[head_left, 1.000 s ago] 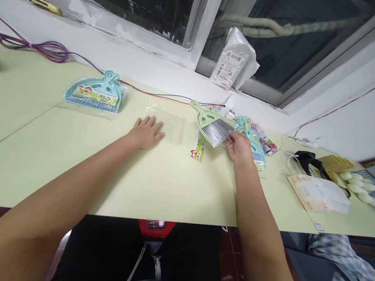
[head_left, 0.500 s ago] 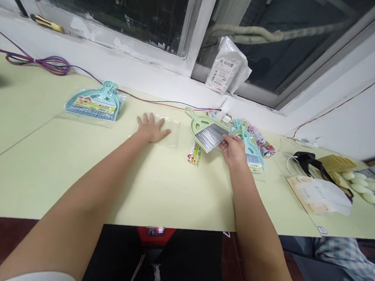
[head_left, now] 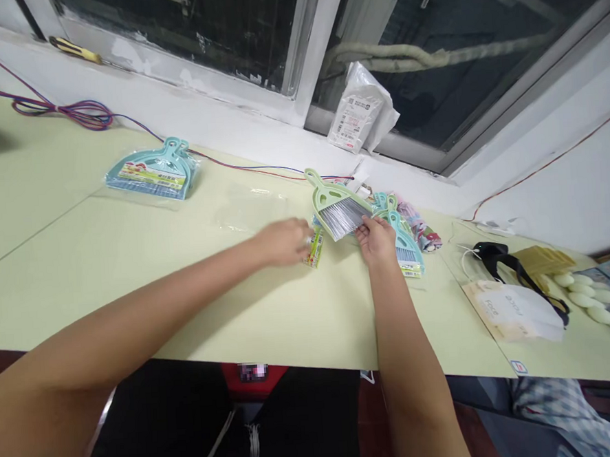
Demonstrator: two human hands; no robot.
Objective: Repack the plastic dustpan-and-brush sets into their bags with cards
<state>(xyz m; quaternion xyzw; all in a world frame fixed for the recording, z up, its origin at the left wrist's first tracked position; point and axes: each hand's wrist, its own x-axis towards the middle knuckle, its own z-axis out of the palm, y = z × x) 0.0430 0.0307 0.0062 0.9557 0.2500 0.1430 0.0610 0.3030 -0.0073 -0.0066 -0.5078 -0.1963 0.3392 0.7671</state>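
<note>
A green dustpan (head_left: 320,198) with a grey-bristled brush (head_left: 344,216) lying in it is gripped at its right edge by my right hand (head_left: 376,239), raised a little off the table. My left hand (head_left: 287,242), blurred by motion, reaches the printed label card (head_left: 315,248) below the dustpan; whether its fingers grip the card does not show. Behind that hand a clear plastic bag (head_left: 252,209) lies flat on the table. Just right of my right hand are blue and green dustpan sets (head_left: 407,246), partly hidden.
A bagged blue dustpan set (head_left: 151,172) lies at left on the table (head_left: 269,320). Coiled wires (head_left: 83,112) run along the wall, and a screwdriver (head_left: 80,49) rests on the sill beside a wrapped box (head_left: 355,118). At right lie a paper packet (head_left: 511,312) and a black strap (head_left: 519,270).
My left hand has lifted off the flat plastic bag and moved right and nearer to the label card. My right hand still holds the dustpan in about the same place.
</note>
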